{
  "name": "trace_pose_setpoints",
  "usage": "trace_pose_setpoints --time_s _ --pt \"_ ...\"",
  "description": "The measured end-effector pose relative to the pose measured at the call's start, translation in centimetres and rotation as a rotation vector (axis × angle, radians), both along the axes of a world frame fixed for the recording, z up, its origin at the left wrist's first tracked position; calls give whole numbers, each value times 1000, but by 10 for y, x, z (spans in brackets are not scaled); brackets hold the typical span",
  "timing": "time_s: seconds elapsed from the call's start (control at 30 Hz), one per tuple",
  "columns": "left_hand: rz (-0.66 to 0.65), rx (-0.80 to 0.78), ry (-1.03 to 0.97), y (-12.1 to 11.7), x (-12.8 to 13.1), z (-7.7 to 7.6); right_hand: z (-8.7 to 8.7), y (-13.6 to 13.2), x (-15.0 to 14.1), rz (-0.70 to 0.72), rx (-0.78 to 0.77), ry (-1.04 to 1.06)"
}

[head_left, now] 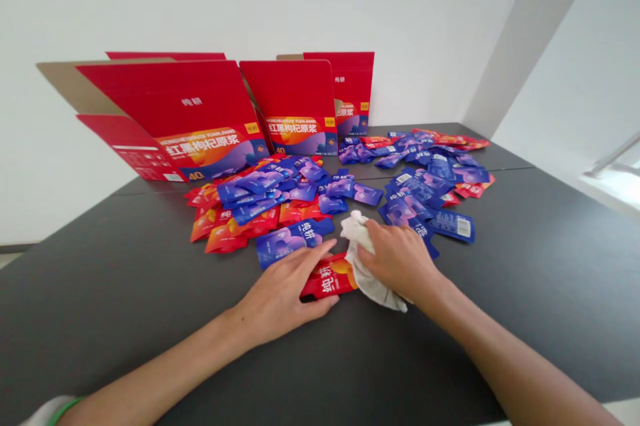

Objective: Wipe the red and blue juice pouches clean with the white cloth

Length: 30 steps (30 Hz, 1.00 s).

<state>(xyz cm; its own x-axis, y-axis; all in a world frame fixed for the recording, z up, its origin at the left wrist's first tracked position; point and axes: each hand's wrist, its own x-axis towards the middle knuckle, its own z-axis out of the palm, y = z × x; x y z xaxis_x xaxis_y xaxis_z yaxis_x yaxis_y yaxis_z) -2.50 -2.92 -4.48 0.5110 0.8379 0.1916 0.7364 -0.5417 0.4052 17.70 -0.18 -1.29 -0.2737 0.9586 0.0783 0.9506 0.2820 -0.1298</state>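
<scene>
A red pouch (327,279) with white lettering lies flat on the dark table in front of me. My left hand (283,293) grips its left end, with the thumb along the near edge and the fingers over the far edge. A crumpled white cloth (369,276) is bunched in my right hand (395,256), pressed against the pouch's right end. Just beyond my left hand lies a blue-purple pouch (285,243). My right hand partly hides the cloth.
Red cartons (200,119) with raised flaps stand along the back left of the dark table (150,353). A heap of blue and red pouches (265,189) sits before them. More blue pouches (413,196) lie at the right, with another pile (417,146) behind, near the wall.
</scene>
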Motion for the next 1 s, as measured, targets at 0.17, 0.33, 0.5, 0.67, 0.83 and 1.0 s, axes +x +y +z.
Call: trace_pose_setpoints --time_s 0.17,0.33,0.5,0.67,0.83,1.0 --pt "15 78 42 0 -1 7 16 13 18 -8 40 323" --pt "240 -91 -35 0 -1 5 14 -9 -1 188 129 422" --pt "321 -114 289 1 -1 -4 -9 -25 -26 299 33 164" --pt "308 -113 195 -1 3 -2 -13 -24 -29 4 55 50" --pt "324 -117 220 -1 3 -4 -11 -30 -33 237 56 112" --pt "349 -107 220 -1 5 -4 -10 -22 -23 -5 55 1"
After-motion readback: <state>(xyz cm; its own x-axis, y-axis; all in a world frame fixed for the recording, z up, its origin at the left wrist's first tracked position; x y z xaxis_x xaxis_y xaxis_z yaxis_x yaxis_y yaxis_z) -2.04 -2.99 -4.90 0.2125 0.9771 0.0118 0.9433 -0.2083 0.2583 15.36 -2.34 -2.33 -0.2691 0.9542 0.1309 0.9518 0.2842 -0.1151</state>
